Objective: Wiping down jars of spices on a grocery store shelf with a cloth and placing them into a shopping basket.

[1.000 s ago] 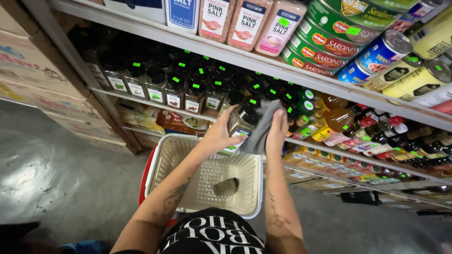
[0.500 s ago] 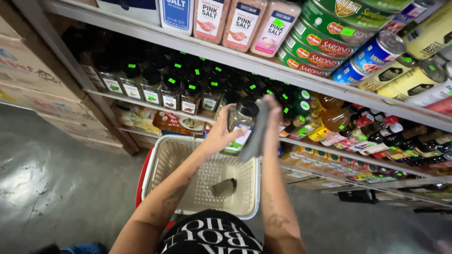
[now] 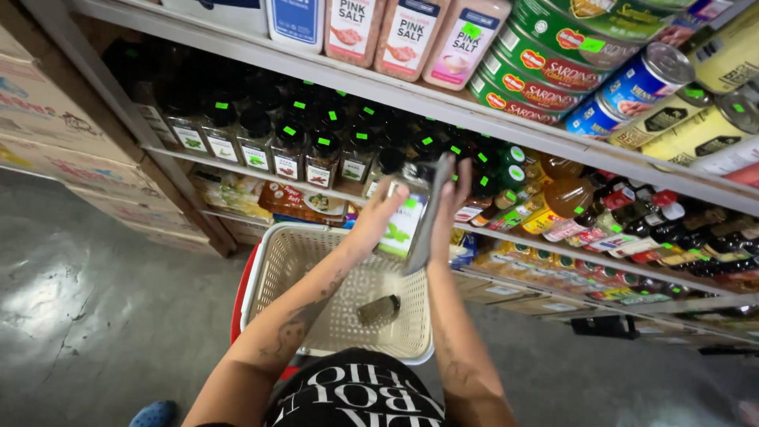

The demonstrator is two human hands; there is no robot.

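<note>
Head camera is looking down past the person's chest at a tall store shelving unit [image 3: 443,107] that is filling most of the view. Its top shelf is carrying pink salt canisters [image 3: 403,35] and stacked flat green fish tins [image 3: 569,55]. The shelf below is holding rows of dark spice jars [image 3: 288,146] with black lids and small green stickers, and to the right bottles of amber and dark sauces [image 3: 624,217] are standing close together. Cardboard boxes [image 3: 55,119] are sitting at the far left, above a grey concrete floor [image 3: 87,308].

A cream plastic shopping basket [image 3: 296,265] with a red frame is sitting directly below the arms, in front of the shelves. One small dark spice jar [image 3: 378,310] is lying on its side on the basket's bottom, right of centre.

Both forearms are reaching up over the basket. The left hand [image 3: 378,213] is wrapping around a clear spice jar with a green label [image 3: 403,221], holding it just in front of the second shelf. The right hand [image 3: 452,207] is pressing a grey cloth [image 3: 431,213] flat against the jar's right side, its fingers pointing up.
</note>
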